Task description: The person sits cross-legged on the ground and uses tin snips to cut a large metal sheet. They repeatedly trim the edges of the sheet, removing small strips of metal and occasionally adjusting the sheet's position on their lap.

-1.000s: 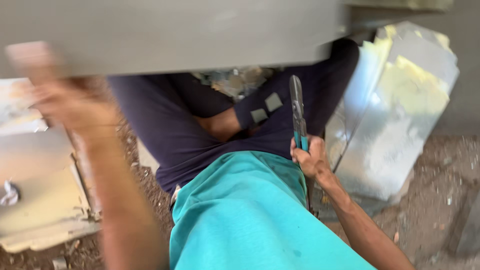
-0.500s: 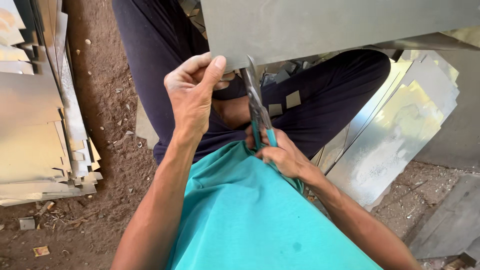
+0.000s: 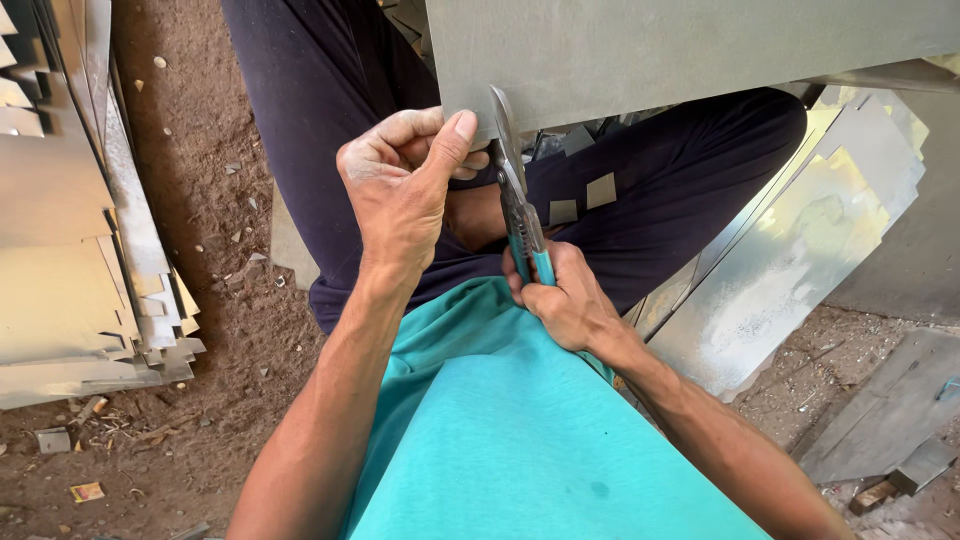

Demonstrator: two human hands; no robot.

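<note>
A large grey metal sheet (image 3: 680, 50) spans the top of the view above my lap. My left hand (image 3: 405, 185) pinches its lower left corner, thumb on top. My right hand (image 3: 565, 300) grips tin snips (image 3: 520, 205) with teal handles. The snips' blades point up and bite into the sheet's lower edge right beside my left thumb. I sit cross-legged in dark trousers and a teal shirt. Small cut metal squares (image 3: 585, 200) lie on my lap.
A stack of cut metal sheets (image 3: 70, 250) lies on the dirt floor at the left. Shiny sheets (image 3: 800, 250) lean at the right. Wooden offcuts (image 3: 890, 410) and scraps (image 3: 85, 490) litter the ground.
My left hand came in from the far left and took hold of the sheet's corner. My right hand brought the snips up to the sheet's edge. The view tilted down and steadied.
</note>
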